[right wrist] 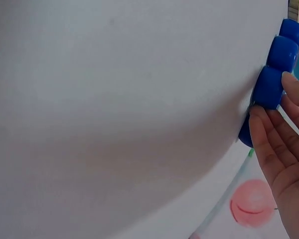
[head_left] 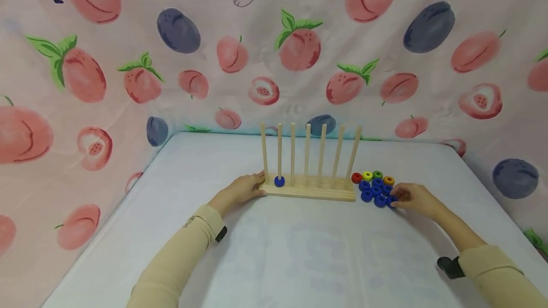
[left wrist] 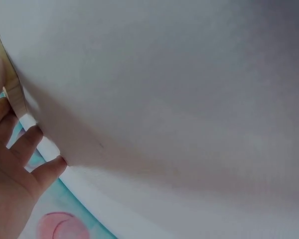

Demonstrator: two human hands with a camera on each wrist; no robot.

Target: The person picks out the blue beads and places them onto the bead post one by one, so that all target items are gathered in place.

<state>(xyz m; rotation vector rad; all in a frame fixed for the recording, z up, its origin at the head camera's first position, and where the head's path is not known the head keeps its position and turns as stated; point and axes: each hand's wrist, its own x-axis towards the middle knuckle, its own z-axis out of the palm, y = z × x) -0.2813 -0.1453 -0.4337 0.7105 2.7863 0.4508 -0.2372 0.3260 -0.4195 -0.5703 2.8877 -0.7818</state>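
A wooden peg rack [head_left: 311,195] with several upright pegs stands on the table. One blue ring [head_left: 279,182] sits low on its second peg from the left. My left hand [head_left: 244,188] grips the rack's left end, thumb at the front and fingers round the end; the left wrist view shows part of the wooden base [left wrist: 15,88]. To the right of the rack, my right hand [head_left: 416,199] pinches a blue ring [right wrist: 268,87] between thumb and fingers at the near right edge of a cluster of blue rings [head_left: 376,190].
Behind the blue rings lie a red ring [head_left: 357,178], a yellow ring [head_left: 367,176], a green ring [head_left: 377,175] and an orange ring [head_left: 388,181]. A white cloth covers the table [head_left: 299,251]. Fruit-printed fabric [head_left: 265,51] rises behind and at both sides.
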